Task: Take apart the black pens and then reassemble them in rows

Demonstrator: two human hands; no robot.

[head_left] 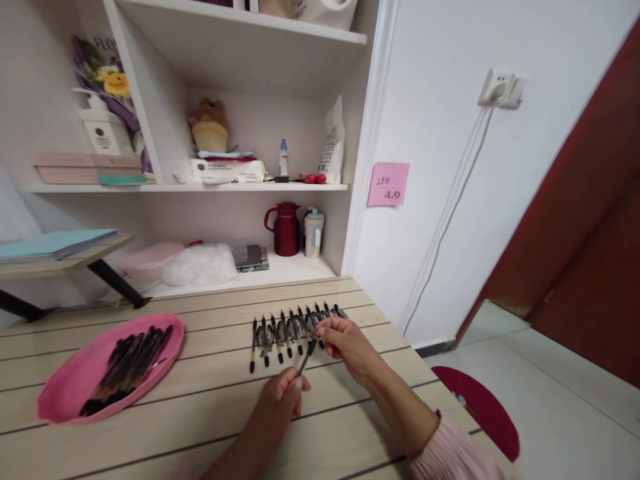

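Currently I hold a pen well right of the pink tray.
My left hand closes round its near end; my right hand pinches narrowly at the far end, details too small to tell. A row of pens also lies right of the tray, dark pens inside it.

A room that looks like a home, white built-in shelves with a plush toy, a pump bottle, a red jug and a lidded tumbler, a wood-look tabletop, a handwritten pink note on a white wall, pale floor tiles.
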